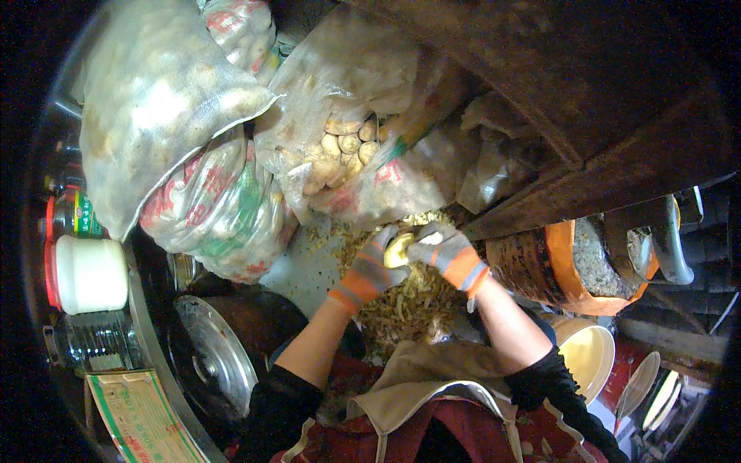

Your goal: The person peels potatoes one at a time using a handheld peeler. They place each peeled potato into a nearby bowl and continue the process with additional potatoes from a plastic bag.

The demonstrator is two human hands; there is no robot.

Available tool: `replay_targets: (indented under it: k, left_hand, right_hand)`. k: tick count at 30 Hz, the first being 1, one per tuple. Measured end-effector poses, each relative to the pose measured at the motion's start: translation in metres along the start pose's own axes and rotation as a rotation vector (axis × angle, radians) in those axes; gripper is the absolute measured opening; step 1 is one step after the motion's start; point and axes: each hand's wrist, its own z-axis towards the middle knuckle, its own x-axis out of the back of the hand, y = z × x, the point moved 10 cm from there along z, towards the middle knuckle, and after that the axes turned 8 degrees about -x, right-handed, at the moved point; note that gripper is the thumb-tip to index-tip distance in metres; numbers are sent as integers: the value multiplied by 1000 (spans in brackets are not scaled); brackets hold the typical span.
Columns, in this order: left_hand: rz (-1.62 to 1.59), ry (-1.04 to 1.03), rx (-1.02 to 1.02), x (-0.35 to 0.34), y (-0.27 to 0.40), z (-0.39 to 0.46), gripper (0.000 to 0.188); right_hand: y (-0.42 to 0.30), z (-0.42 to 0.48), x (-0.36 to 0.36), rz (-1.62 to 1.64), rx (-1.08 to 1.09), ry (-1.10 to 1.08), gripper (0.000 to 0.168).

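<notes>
Both of my hands wear grey work gloves with orange and grey cuffs. In my left hand (370, 269) is a pale yellow, peeled tuber (399, 250), probably a potato. Close against it is my right hand (437, 254), its fingers closed around a small whitish object (431, 238) that is too blurred to name. Beneath both hands lies a heap of brown and yellow peelings (425, 307). Just beyond, an open plastic sack (341, 52) shows several unpeeled potatoes (348, 143) in its mouth.
Full woven sacks (168, 104) and a printed bag (231, 208) stand at left. Nearby are a metal lid (214, 356), a red-lidded white tub (92, 275) and a cardboard box (139, 416). At right are a brown panel (625, 87), an orange-rimmed container (573, 289) and a pale bucket (587, 359).
</notes>
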Motion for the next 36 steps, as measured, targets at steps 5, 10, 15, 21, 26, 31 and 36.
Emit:
replay_targets:
  k: [5,10,15,21,26,31,36]
  left_hand:
    - [236,-91,9,-10,-1,-3,63]
    - [-121,-9,38,0,11,5,54]
    - [410,-207,88,-24,-16,-4,59]
    - [-640,-58,151,3,49,7,62]
    - [-33,-204,112,-11,18,9,48]
    - [-464,-119,124,-2,28,-2,50]
    - [110,-233,32,-12,15,10,60]
  right_hand:
    - [11,0,-5,-42,-14,-11,30]
    - [9,10,28,388,-3,21,23]
    - [3,-2,-11,-323,145,72,29]
    - [2,7,22,433,35,-75,16]
    - [-8,-5,4,-169,153,26,28]
    - [6,4,18,375,-30,-121,23]
    - [21,7,15,70,-77,-30,22]
